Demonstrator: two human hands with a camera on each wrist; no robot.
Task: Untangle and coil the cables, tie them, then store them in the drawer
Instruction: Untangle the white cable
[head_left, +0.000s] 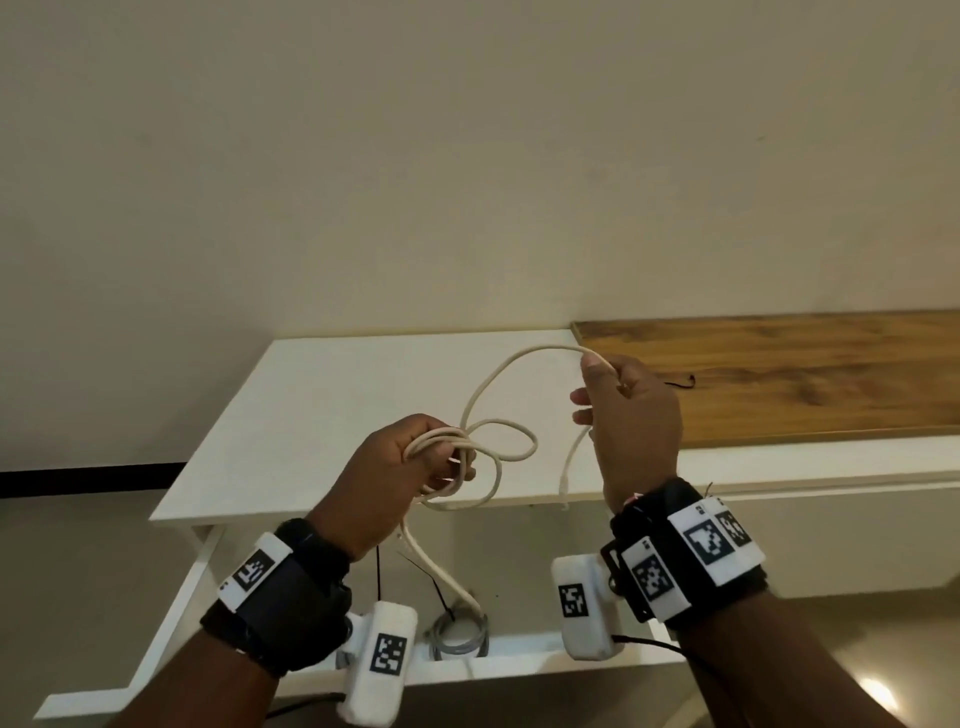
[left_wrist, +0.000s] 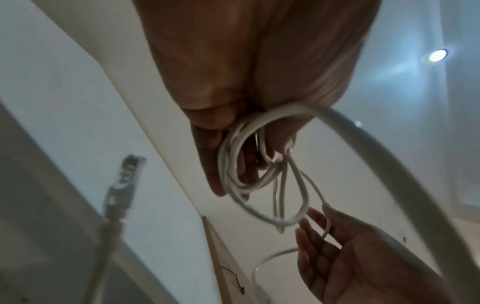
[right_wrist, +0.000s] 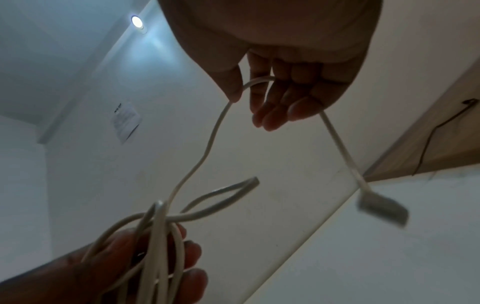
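both hands: raised over the desk (head_left: 332, 384)
left hand (head_left: 400, 467): gripped cable (head_left: 498, 441) coils
right hand (head_left: 631, 415): pinched the cable's end, higher

smooth matt white cable (head_left: 485, 400), matt white table (head_left: 332, 395), grained wooden top (head_left: 779, 374).

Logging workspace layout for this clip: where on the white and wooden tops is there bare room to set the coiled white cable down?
The white tabletop lies bare left of the left hand, out to its left edge and the wall. The wooden top is bare except for a thin black tie beside the right hand. The middle is crowded: loops of the white cable hang between both hands.
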